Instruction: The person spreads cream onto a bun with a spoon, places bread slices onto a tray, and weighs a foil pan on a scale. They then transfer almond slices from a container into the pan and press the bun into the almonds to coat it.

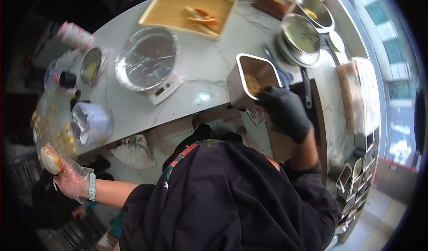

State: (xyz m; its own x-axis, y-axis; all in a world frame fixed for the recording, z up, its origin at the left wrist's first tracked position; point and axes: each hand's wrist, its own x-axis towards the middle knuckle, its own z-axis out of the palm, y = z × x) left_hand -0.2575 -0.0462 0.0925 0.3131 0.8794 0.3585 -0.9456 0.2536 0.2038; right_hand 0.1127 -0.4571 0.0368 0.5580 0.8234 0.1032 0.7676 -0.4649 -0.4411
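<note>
My left hand point(71, 179), in a clear plastic glove, is closed around a pale bun point(51, 160) with a brownish top, held out at the far left. At the counter's front edge, my right hand point(285, 110) in a black glove is closed at the near right corner of a deep metal container point(239, 88). Its fingertips reach over the rim and are partly hidden. Brown crumbly food point(253, 84) lies inside that container. Left of it, a foil-like round dish point(147, 59) under clear film sits on a white kitchen scale point(164, 90).
A yellow tray point(160, 10) with orange and pale pieces stands at the back. Metal bowls point(303, 32) and a black handle point(306, 88) lie right, near a clear box point(361, 95). At left stand a small bowl point(93, 66) and a plastic-lined tub point(92, 124).
</note>
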